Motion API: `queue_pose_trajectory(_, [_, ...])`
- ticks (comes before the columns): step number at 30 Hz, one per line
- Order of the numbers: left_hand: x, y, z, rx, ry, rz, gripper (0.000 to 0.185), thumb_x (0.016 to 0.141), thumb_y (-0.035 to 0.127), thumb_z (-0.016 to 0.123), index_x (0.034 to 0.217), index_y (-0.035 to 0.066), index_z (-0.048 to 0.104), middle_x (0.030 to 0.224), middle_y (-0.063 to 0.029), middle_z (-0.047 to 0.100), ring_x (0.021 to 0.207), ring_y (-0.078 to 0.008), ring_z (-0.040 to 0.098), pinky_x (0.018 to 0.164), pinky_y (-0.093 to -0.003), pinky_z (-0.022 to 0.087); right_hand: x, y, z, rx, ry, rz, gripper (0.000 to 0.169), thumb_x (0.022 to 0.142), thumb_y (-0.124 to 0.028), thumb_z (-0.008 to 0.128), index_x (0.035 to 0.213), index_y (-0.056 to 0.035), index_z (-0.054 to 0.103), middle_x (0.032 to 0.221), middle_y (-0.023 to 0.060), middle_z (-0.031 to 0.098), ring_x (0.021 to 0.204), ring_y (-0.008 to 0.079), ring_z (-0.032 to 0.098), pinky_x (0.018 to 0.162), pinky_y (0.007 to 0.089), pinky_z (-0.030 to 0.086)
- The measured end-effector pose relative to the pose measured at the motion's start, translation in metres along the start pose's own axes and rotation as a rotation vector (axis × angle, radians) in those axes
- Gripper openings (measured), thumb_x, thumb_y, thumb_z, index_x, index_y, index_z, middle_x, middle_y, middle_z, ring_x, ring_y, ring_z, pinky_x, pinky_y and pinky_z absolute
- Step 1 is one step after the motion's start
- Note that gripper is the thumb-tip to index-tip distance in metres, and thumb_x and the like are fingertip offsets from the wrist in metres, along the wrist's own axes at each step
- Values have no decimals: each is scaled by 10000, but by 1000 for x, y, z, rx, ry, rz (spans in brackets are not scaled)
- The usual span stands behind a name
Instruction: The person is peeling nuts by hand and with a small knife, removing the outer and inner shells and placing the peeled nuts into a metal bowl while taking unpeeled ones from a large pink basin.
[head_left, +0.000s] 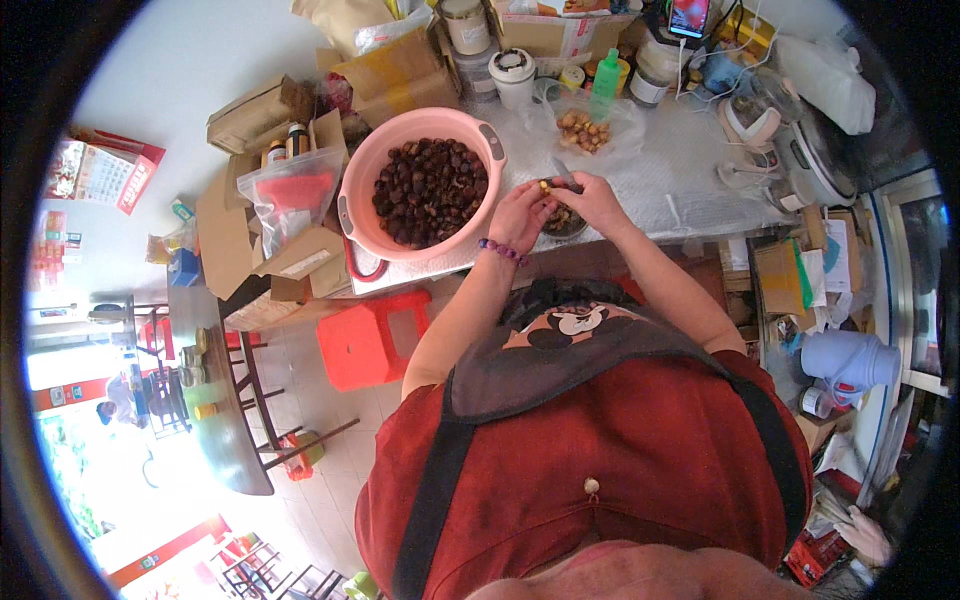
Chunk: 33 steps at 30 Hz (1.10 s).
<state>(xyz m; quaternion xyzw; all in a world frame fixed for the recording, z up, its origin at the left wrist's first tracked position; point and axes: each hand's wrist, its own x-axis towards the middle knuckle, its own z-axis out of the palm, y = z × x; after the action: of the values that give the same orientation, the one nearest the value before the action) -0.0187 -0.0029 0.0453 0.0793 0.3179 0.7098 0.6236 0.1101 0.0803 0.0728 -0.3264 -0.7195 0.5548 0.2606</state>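
Between the fingertips of my left hand (517, 216) is a small, partly peeled chestnut (545, 184), its yellow flesh showing. My right hand (598, 204) grips a small knife (561, 169), with the blade pointing up and away and the thumb close to the chestnut. Below both hands, partly hidden by them, a bowl (571, 227) holds brown scraps that look like peelings. To the left stands a pink plastic basin (358, 161) with many dark brown chestnuts (431, 191). Beyond my hands, a clear plastic bag (626, 139) holds lighter, peeled-looking chestnuts (583, 131).
Jars, a white lidded tub (514, 79) and a green bottle (606, 79) line the table's back. A phone (688, 16) stands there with a cable. Open cardboard boxes (229, 225) flank the basin. A red stool (360, 341) is below the table's left front edge (420, 274).
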Motion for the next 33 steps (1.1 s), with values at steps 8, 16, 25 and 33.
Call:
queue_pose_trajectory(8, [0, 0, -3, 228, -16, -1, 182, 878, 94, 485, 1006, -24, 539, 924, -73, 588, 849, -159, 565, 767, -266, 457, 3, 7, 1, -222, -21, -42, 269, 758, -227, 629, 909, -5, 611, 745, 76, 630, 687, 112, 558, 644, 269, 449])
queue_pose_trajectory(16, [1, -6, 4, 301, 89, -17, 155, 816, 66, 580, 938, -21, 542, 855, -61, 581, 728, -139, 567, 653, -221, 476, -4, -1, -4, -248, -72, 27, 266, 737, -196, 598, 918, -1, 599, 752, 103, 613, 688, 159, 563, 643, 295, 448])
queue_pose_trajectory(25, [-2, -10, 11, 576, 205, 77, 177, 776, 74, 618, 900, -39, 561, 831, -83, 590, 695, -156, 588, 612, -253, 508, -10, -3, 4, -304, -18, -49, 204, 724, -150, 544, 838, 18, 556, 709, 177, 589, 654, 241, 579, 615, 343, 453])
queue_pose_trajectory(33, [3, -7, 14, 749, 282, 114, 180, 747, 84, 624, 858, -54, 588, 747, -70, 596, 624, -140, 578, 561, -237, 494, -7, 6, 13, -465, 72, -216, 166, 721, -126, 507, 786, 25, 527, 745, 237, 568, 731, 406, 549, 642, 443, 442])
